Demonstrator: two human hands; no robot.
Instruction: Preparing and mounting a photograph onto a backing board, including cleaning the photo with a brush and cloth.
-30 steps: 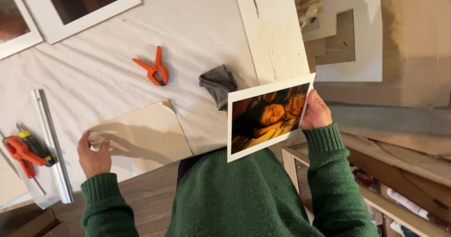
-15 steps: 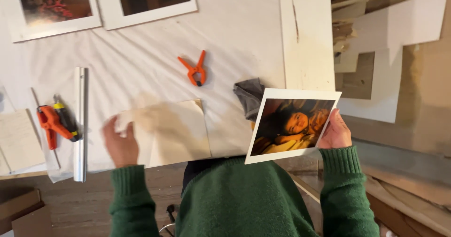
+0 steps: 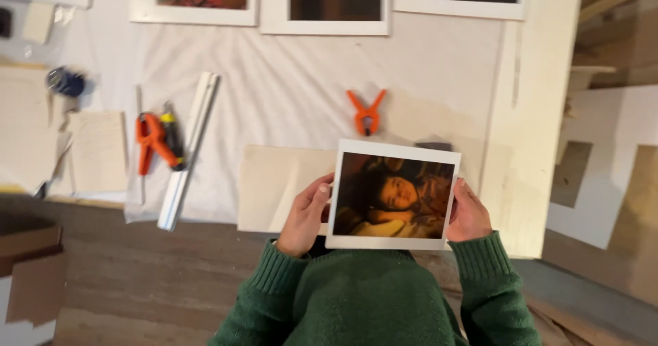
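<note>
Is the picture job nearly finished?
Partly, it seems. Three framed pictures already lie along the cloth's far edge. In hand: the left hand and right hand hold a white-bordered photo by its sides, above a bare board. That photo isn't on the board yet, and the orange clamp lies unused.

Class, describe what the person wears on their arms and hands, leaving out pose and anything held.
Both arms are in dark green knitted sweater sleeves with ribbed cuffs at the wrists. The left hand and right hand are bare: no gloves, and no rings or watch visible.
</note>
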